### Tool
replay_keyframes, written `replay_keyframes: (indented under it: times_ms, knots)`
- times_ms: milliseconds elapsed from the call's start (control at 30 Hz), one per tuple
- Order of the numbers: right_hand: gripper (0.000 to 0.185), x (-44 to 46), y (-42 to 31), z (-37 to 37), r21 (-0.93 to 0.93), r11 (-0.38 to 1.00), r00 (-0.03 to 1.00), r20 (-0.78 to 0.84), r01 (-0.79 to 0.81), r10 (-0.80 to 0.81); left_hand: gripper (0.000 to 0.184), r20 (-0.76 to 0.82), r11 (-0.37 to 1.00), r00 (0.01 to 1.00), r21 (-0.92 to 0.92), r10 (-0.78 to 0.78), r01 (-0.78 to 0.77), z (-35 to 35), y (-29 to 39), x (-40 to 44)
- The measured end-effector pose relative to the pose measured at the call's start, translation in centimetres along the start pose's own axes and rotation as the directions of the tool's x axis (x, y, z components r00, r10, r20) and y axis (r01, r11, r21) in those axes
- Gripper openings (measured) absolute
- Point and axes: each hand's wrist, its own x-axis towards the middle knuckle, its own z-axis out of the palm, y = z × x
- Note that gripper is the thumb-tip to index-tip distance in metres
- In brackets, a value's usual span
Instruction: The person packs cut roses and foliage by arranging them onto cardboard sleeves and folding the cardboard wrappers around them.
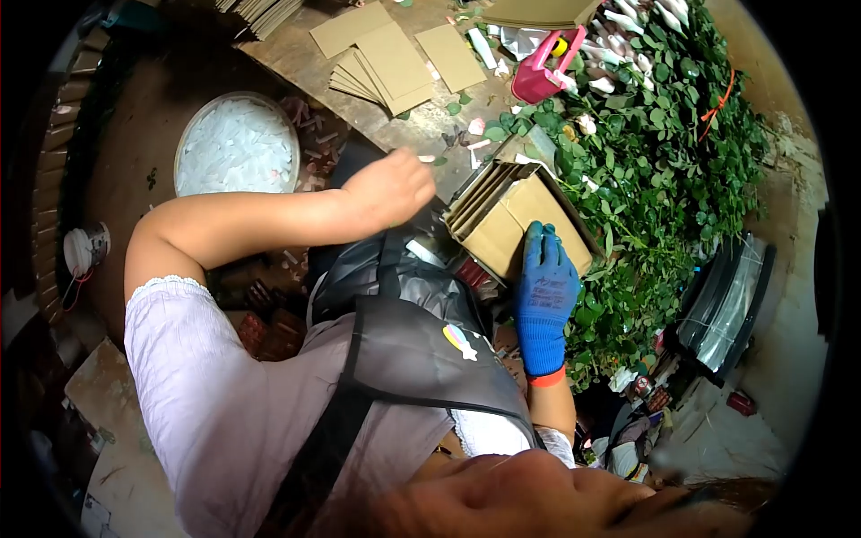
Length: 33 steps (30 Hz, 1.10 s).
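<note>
My left hand (392,190) is bare and held above the near table edge, its fingers curled in. What they hold, if anything, is hidden. My right hand (547,282) wears a blue knitted glove with a darker coated palm and an orange cuff. Its fingers lie flat on a brown cardboard piece (504,220). That piece is the top face of a tilted bundle of folded cardboard with several layers along its left side. Close to the bundle is a heap of green leafy rose stems (646,188).
Flat cardboard sheets (386,63) lie on the table (300,67). A pink plastic holder (538,76) stands near wrapped pale buds (619,54). Left, a round tub (238,148) holds white strips. A black-framed bundle of clear film (726,309) is at the right.
</note>
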Motion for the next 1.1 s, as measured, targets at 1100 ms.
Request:
replay_keyframes:
  times_ms: [1100]
  knots:
    - [0.054,-0.9,1.3,-2.3,0.485,0.875,0.993,-0.099,-0.011,0.067,0.027,-0.237,0.999,0.971,-0.052,-0.017,0.005,4.7,-5.8,9.9]
